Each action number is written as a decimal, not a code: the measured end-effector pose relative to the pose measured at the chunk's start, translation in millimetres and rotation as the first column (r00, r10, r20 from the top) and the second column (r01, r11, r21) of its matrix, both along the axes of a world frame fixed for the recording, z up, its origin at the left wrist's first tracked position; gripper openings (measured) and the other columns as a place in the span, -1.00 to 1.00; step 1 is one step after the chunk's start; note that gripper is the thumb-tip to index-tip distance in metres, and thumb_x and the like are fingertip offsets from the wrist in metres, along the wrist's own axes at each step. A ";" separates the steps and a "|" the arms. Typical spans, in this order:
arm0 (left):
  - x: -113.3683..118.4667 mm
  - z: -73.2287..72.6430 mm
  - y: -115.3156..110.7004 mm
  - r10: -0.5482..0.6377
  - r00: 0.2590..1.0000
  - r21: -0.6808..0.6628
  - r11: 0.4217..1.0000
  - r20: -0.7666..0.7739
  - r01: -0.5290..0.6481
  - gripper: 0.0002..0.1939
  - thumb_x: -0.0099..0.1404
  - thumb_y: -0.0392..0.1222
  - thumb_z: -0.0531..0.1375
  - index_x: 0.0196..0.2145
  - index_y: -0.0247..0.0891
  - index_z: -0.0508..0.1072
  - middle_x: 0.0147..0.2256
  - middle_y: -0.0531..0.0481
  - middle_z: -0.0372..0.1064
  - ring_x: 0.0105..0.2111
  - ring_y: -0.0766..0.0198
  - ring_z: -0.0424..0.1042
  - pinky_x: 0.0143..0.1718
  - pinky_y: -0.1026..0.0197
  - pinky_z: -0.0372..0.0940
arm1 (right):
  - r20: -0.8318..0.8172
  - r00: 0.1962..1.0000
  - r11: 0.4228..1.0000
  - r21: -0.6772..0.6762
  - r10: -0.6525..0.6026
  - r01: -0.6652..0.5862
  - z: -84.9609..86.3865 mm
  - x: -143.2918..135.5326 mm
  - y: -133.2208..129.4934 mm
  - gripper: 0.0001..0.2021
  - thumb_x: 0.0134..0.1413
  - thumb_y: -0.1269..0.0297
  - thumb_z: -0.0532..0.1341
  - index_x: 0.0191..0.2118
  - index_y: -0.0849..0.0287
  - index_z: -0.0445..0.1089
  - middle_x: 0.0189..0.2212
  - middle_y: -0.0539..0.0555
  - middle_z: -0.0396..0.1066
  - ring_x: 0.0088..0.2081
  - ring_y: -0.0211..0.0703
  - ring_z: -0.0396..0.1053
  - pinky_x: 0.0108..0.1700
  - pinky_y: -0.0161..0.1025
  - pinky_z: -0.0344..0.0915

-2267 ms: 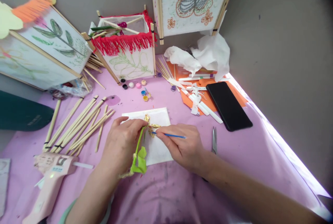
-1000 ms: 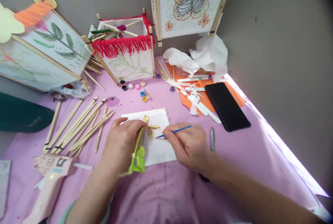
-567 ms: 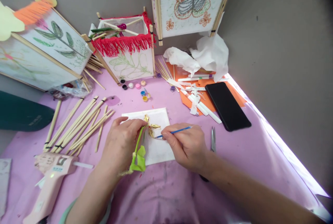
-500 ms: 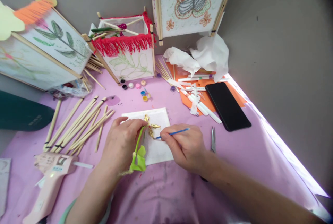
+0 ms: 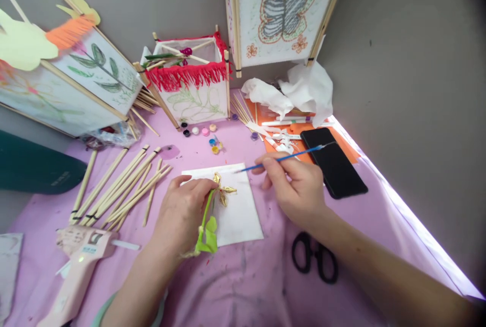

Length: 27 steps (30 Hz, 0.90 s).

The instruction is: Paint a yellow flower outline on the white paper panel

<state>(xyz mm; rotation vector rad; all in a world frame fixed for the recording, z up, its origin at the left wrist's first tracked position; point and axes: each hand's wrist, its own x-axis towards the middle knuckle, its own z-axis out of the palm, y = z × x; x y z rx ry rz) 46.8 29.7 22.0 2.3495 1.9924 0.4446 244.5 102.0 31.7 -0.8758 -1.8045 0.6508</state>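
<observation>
My left hand (image 5: 186, 213) pinches a gold artificial flower (image 5: 228, 190) just under its pointed petals. The flower's green stem and leaf (image 5: 209, 236) hang below my fingers. A white square board (image 5: 241, 218) lies flat beneath the flower. Held in my right hand (image 5: 294, 185) is a thin blue paintbrush (image 5: 292, 155), its tip over the board's upper right part and apart from the petals. Small paint pots (image 5: 214, 144) in several colours stand behind the board.
Black-handled scissors (image 5: 313, 258) lie by my right forearm, a black phone (image 5: 334, 162) behind my right hand. At left are a pink glue gun (image 5: 78, 266), wooden sticks (image 5: 125, 190) and a dark green object (image 5: 38, 165). Decorated paper lanterns (image 5: 199, 96) stand along the wall.
My right hand has lifted the paintbrush away from the flower, up and to the right. The scissors' handles now show. My left hand still holds the flower over the board.
</observation>
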 end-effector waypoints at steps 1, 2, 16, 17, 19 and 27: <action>0.2 0.4 0.0 0.002 1.000 -0.005 1.000 0.008 -0.002 -0.74 0.31 -0.30 -0.06 -0.27 -0.19 0.41 -0.32 0.01 0.50 -0.38 0.25 0.44 -0.09 0.03 0.20 | -0.001 1.000 1.000 0.019 -0.003 0.003 3.4 -1.7 7.5 -0.70 0.17 0.35 0.09 -0.57 0.18 0.37 -0.43 0.04 0.51 -0.38 -0.25 0.48 -0.32 -0.32 0.37; 0.3 0.5 0.1 0.005 1.000 -0.011 1.000 0.017 -0.005 -0.74 0.32 -0.30 -0.06 -0.27 -0.19 0.41 -0.32 0.01 0.50 -0.38 0.24 0.44 -0.08 0.03 0.20 | 0.002 1.000 0.999 0.043 -0.003 0.003 5.9 -4.3 14.9 -0.68 0.18 0.33 0.09 -0.58 0.18 0.37 -0.42 0.05 0.51 -0.36 -0.23 0.48 -0.29 -0.30 0.37; 1.7 7.6 2.8 0.023 0.995 -0.062 0.998 0.101 -0.017 -0.78 0.24 -0.38 0.02 -0.29 -0.24 0.44 -0.38 -0.03 0.50 -0.38 0.17 0.45 -0.23 0.10 0.25 | 0.347 0.937 0.980 0.195 -0.037 -0.033 -8.3 -58.5 59.0 -0.68 0.25 0.23 0.01 -0.38 0.22 0.44 -0.49 0.04 0.49 -0.45 -0.27 0.41 -0.41 -0.33 0.15; 1.9 9.2 3.0 0.018 0.994 -0.070 0.997 0.104 -0.010 -0.77 0.23 -0.39 0.01 -0.29 -0.24 0.44 -0.38 -0.03 0.50 -0.39 0.17 0.45 -0.26 0.12 0.26 | 0.371 0.927 0.978 0.206 -0.048 -0.031 -9.2 -61.3 60.6 -0.68 0.25 0.23 0.01 -0.37 0.22 0.44 -0.47 0.05 0.50 -0.44 -0.26 0.41 -0.40 -0.33 0.14; 2.1 12.0 3.1 0.004 0.994 -0.073 0.997 0.110 0.004 -0.75 0.23 -0.41 0.00 -0.30 -0.26 0.45 -0.38 -0.04 0.49 -0.39 0.18 0.45 -0.30 0.16 0.27 | 0.408 0.910 0.974 0.223 -0.072 -0.023 -10.8 -66.3 63.8 -0.69 0.25 0.23 0.01 -0.37 0.22 0.44 -0.48 0.05 0.50 -0.46 -0.25 0.40 -0.43 -0.32 0.10; -2.1 7.2 3.3 0.005 0.993 -0.070 0.998 0.116 0.003 -0.77 0.28 -0.34 -0.01 -0.27 -0.22 0.43 -0.31 -0.03 0.48 -0.36 0.23 0.44 -0.35 0.22 0.28 | 0.526 0.844 0.981 0.192 -0.109 0.008 -7.4 -77.7 66.6 -0.60 0.27 0.15 -0.04 -0.39 0.24 0.44 -0.55 0.11 0.46 -0.51 -0.17 0.39 -0.49 -0.27 0.01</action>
